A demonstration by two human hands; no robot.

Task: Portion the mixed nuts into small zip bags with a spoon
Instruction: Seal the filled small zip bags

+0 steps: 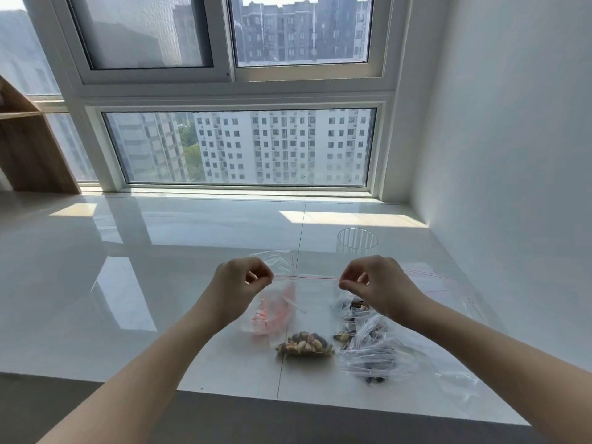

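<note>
- Both hands pinch the red-striped top edge of a clear zip bag point(304, 302): left hand point(238, 288) at its left corner, right hand point(376, 288) at its right, thumb against curled forefinger.
- Held taut above the white sill point(128, 283), the bag hangs with mixed nuts point(306, 344) at its bottom.
- Just right lies a crumpled nut bag point(371, 347).
- Farther back stands a clear cup point(357, 241).
- Behind the held bag lies an orange packet point(272, 312).
</note>
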